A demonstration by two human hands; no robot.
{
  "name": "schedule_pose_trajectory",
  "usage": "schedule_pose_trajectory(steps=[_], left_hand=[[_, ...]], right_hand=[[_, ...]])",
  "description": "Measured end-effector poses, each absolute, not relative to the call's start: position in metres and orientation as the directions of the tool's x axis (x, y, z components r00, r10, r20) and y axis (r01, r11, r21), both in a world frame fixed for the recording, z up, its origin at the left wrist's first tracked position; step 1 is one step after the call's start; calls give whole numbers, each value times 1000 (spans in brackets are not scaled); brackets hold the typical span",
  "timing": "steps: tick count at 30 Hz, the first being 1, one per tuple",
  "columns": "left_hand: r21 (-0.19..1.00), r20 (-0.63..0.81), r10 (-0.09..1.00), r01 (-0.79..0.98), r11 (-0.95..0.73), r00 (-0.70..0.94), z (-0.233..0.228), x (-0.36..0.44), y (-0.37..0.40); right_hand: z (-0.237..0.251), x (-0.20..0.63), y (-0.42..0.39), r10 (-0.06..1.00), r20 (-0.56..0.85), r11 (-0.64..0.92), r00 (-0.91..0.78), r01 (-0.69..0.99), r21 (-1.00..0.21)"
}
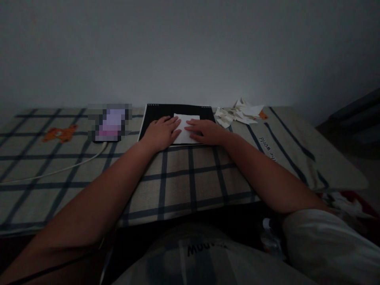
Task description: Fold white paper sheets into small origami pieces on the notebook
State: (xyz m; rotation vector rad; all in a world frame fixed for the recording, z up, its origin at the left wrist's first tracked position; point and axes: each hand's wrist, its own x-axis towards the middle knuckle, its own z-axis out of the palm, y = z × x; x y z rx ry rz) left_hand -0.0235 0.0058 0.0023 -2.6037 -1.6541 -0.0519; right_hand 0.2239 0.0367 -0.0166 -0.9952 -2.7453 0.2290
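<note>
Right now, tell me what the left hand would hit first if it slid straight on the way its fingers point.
The left hand already lies on the white paper; straight on it likely meets the right hand, whose fingers rest close by.

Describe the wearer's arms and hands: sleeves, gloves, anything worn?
Both hands, left and right, are bare: no gloves, and no rings or watch can be made out in the dim light. Forearms are bare to past the elbow. A light short sleeve shows on the right upper arm; the left arm's sleeve is out of view.
</note>
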Motion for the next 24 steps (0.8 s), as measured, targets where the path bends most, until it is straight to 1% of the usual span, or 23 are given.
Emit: schedule_pose_trajectory(steps=[12,17,24], left_hand=[[14,51,903,904,-427,426,6,-20,3],[45,70,910,910,-413,409,3,-21,3],[47,54,907,906,-420,417,1,-24,7]], right_hand=[[-18,225,37,641,160,765,-751,608,-210],[-18,225,37,643,164,764,-748,611,-208],[-17,223,35,650,158,757,-744,615,-220]])
